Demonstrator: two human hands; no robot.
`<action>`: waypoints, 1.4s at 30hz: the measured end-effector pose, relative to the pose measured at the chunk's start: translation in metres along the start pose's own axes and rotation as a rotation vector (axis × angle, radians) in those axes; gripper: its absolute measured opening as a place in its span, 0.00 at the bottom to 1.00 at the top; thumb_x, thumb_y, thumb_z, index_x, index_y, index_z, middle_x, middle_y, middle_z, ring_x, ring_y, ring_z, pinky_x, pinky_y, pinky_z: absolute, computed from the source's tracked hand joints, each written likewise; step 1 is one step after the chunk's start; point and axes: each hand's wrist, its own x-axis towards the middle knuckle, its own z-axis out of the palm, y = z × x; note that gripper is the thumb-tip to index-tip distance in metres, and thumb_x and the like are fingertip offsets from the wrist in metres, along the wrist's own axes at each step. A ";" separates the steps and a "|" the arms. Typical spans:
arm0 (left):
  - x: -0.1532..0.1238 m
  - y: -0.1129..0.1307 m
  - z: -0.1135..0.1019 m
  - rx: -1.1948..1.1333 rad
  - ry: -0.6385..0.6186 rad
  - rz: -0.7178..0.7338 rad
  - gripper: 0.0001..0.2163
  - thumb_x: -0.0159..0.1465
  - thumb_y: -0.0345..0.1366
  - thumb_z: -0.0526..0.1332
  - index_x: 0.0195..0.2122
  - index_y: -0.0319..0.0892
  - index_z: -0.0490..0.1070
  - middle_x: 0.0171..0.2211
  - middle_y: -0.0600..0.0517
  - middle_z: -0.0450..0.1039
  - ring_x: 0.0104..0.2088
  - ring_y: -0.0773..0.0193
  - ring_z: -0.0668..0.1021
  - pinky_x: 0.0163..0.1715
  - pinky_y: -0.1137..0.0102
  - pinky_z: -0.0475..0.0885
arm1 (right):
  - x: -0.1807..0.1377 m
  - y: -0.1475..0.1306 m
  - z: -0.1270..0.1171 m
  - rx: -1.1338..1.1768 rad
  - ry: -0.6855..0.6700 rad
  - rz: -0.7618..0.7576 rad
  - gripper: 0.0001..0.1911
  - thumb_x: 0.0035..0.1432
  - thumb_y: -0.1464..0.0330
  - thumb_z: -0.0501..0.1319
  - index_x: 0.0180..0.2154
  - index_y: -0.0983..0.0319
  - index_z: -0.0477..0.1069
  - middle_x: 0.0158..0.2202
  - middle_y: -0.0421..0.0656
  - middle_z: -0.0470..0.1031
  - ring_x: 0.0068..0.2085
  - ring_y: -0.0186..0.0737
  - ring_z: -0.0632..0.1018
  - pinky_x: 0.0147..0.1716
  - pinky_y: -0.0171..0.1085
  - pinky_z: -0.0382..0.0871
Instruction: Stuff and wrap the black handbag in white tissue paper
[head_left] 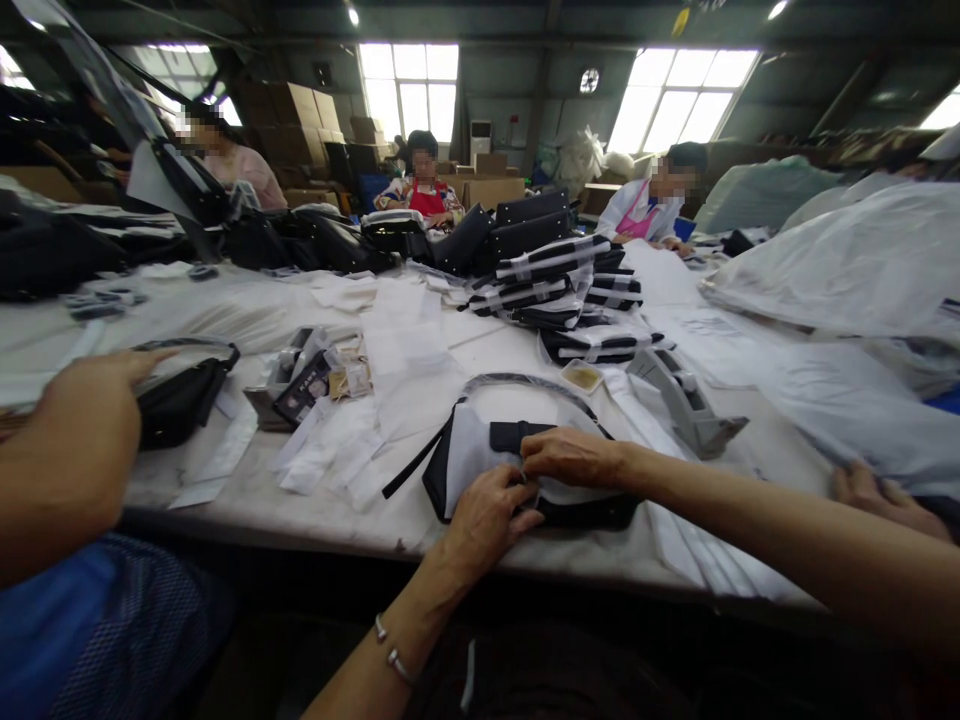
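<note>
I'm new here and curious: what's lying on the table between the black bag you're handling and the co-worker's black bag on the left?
The head view shows loose white paper sheets and a small tray of tags.

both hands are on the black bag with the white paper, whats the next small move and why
Probably press the white paper flat against the black bag. Both the left hand and right hand pinch it at the middle, and its edges look loose.

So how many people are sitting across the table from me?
3: one person at far left, one in a red apron in the middle, one in white at right. Stacked bags may hide others.
</note>
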 end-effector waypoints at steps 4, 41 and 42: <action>0.000 -0.003 0.003 -0.029 0.029 0.021 0.14 0.62 0.36 0.67 0.50 0.45 0.74 0.47 0.49 0.74 0.48 0.57 0.77 0.52 0.62 0.73 | 0.001 0.010 -0.001 -0.035 -0.017 -0.110 0.12 0.65 0.75 0.53 0.40 0.62 0.76 0.37 0.44 0.73 0.36 0.37 0.74 0.35 0.33 0.65; -0.003 -0.010 0.017 -0.050 0.194 0.093 0.17 0.59 0.37 0.70 0.49 0.42 0.74 0.48 0.46 0.77 0.48 0.55 0.78 0.57 0.58 0.70 | 0.005 -0.009 0.034 -0.039 0.091 0.291 0.08 0.60 0.76 0.53 0.34 0.64 0.70 0.33 0.45 0.71 0.33 0.38 0.69 0.32 0.36 0.60; -0.003 -0.011 0.017 -0.050 0.197 0.094 0.17 0.59 0.38 0.70 0.49 0.42 0.74 0.48 0.46 0.77 0.48 0.55 0.78 0.56 0.58 0.71 | 0.006 -0.015 0.035 -0.071 0.077 0.368 0.08 0.60 0.76 0.53 0.35 0.64 0.70 0.34 0.46 0.71 0.33 0.39 0.70 0.32 0.36 0.59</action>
